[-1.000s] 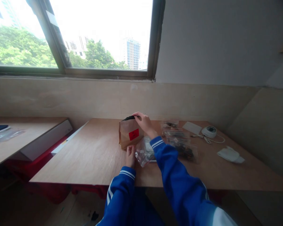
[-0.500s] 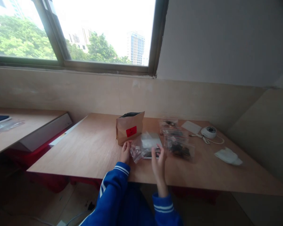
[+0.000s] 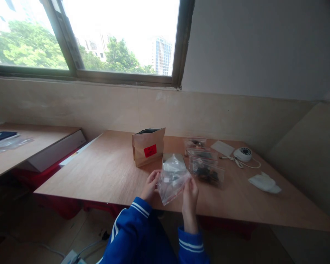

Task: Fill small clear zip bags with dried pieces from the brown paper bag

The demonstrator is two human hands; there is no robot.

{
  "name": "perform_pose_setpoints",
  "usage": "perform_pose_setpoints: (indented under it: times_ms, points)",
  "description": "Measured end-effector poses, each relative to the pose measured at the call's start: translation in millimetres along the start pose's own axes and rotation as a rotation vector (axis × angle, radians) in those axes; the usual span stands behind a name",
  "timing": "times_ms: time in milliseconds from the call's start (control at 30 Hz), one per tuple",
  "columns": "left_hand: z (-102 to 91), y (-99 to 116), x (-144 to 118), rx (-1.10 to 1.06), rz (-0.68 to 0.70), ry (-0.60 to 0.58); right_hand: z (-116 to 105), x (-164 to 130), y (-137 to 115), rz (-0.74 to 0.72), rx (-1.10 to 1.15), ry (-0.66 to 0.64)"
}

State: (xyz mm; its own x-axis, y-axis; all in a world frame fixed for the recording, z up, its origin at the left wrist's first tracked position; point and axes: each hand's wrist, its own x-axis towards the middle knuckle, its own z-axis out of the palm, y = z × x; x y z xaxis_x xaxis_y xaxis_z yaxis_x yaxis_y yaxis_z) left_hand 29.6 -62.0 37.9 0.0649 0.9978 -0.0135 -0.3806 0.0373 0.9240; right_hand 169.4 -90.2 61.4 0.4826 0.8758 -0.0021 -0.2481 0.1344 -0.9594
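Observation:
Between my hands is a clear plastic zip bag [image 3: 172, 185], its opening edge toward me. My left hand [image 3: 151, 185] pinches its left side, and my right hand [image 3: 191, 192] grips the right side. Small items seem to lie inside the bag, too blurred to name. Just behind it, a flat tray or box [image 3: 166, 157] holds some clear plastic wrapping. A brown paper pouch [image 3: 143, 146] with a red label stands upright with its top open, behind my left hand. To the right of my right hand lies a zip bag of dark parts [image 3: 207, 175].
More zip bags [image 3: 203, 154] lie behind the dark parts. Farther right are a white card [image 3: 222, 147], a white dome camera [image 3: 243, 154] with its cable, and a crumpled white wrapper [image 3: 264, 182]. Another table [image 3: 52, 137] stands left across a gap, with a person's hand at its far edge.
My right hand has come down from the tray to the bag's right side. The bag has moved toward me and right, now stretched between both hands. A person's hand has appeared at far left.

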Motion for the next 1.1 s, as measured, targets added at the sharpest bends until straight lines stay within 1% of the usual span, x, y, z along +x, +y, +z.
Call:
perform_pose_setpoints:
  times_ms: [33, 100, 200, 300, 367, 433, 500, 567, 633, 733, 800, 833, 900, 1000, 1033, 1100]
  points:
    - [3.9, 3.2, 0.7, 0.049, 0.003, -0.01, -4.1, 2.2, -1.7, 0.025, 0.031, 0.004]
    - [12.1, 9.4, 2.6, 0.141, 0.033, 0.014, -10.2, 5.9, -4.8, 0.103, 0.117, -0.045]
    - [22.6, 14.5, 4.5, 0.262, 0.147, 0.126, -17.9, 8.0, -9.8, 0.166, 0.185, -0.151]
    - [28.2, 16.1, 2.8, 0.395, 0.276, 0.243, -25.9, 5.2, -17.1, 0.145, 0.183, -0.245]
    - [30.7, 18.0, -0.7, 0.458, 0.297, 0.3, -29.5, 2.2, -22.5, 0.11, 0.181, -0.282]
    - [34.1, 21.3, -5.3, 0.492, 0.294, 0.35, -30.0, -0.1, -26.7, 0.084, 0.159, -0.279]
    - [38.4, 24.8, -9.9, 0.497, 0.282, 0.371, -28.3, -0.6, -28.7, 0.06, 0.107, -0.226]
    - [42.1, 28.0, -13.8, 0.451, 0.268, 0.358, -27.9, 1.1, -29.1, 0.03, 0.08, -0.117]
    - [43.6, 31.2, -16.6, 0.365, 0.243, 0.348, -32.8, 4.7, -29.8, -0.01, 0.105, 0.015]
    - [42.4, 38.2, -19.5, 0.271, 0.19, 0.318, -52.0, 11.5, -33.7, -0.091, 0.137, 0.18]
    - [43.3, 44.3, -21.4, 0.278, 0.151, 0.251, -66.9, 15.1, -36.9, -0.119, 0.118, 0.217]
    - [45.3, 47.4, -22.6, 0.309, 0.146, 0.208, -72.7, 16.3, -37.9, -0.113, 0.099, 0.204]
    - [53.1, 52.3, -25.4, 0.393, 0.173, 0.126, -78.0, 17.4, -37.8, -0.082, 0.043, 0.133]
    - [68.9, 53.7, -28.9, 0.486, 0.223, -0.031, -71.3, 16.1, -33.9, -0.056, -0.056, 0.012]
    - [73.1, 52.3, -29.2, 0.501, 0.234, -0.066, -67.0, 15.1, -32.7, -0.054, -0.082, -0.025]
    - [77.4, 48.0, -28.2, 0.51, 0.263, -0.056, -59.1, 12.6, -32.0, -0.053, -0.125, -0.111]
